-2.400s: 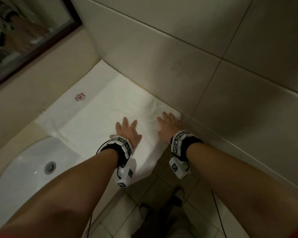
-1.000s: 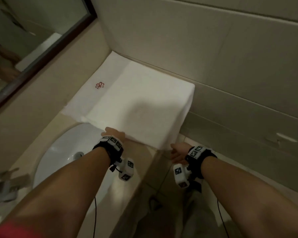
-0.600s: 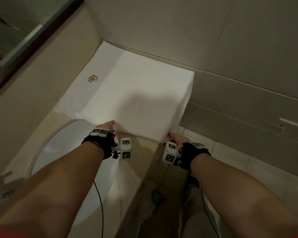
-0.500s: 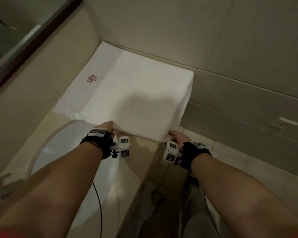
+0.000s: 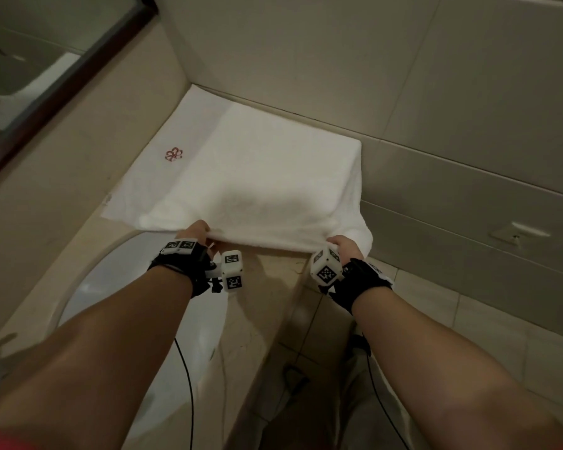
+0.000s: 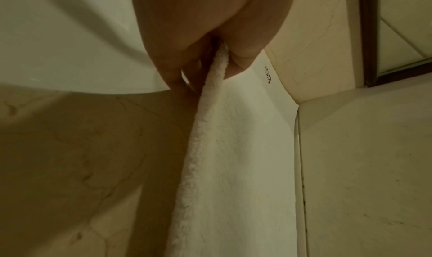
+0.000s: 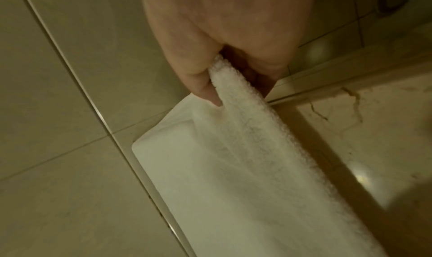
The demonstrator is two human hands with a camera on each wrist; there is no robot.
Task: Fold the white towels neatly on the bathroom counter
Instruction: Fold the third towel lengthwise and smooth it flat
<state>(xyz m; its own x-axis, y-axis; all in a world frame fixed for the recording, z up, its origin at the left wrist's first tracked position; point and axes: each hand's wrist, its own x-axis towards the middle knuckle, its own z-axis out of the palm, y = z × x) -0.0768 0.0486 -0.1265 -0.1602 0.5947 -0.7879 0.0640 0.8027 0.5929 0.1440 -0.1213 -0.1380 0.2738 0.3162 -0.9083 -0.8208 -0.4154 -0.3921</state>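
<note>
A white towel point(image 5: 267, 186) lies spread over the beige counter point(image 5: 264, 287) in the corner, its right side draped over the counter's end. A thinner white cloth with a red emblem point(image 5: 174, 154) lies under it at the left. My left hand point(image 5: 197, 232) pinches the towel's near edge point(image 6: 217, 80) beside the sink. My right hand point(image 5: 343, 246) pinches the near right corner point(image 7: 224, 80) off the counter's end. The near edge is lifted slightly between both hands.
A white sink basin point(image 5: 117, 306) sits at the near left of the counter. Tiled walls point(image 5: 371, 76) close the corner behind and to the right. A dark-framed mirror point(image 5: 62, 69) hangs at the left. Floor tiles point(image 5: 468, 319) lie below at the right.
Both hands went from lying flat on the towel to its near edge and took hold of it. In the last half second they lifted that edge a little.
</note>
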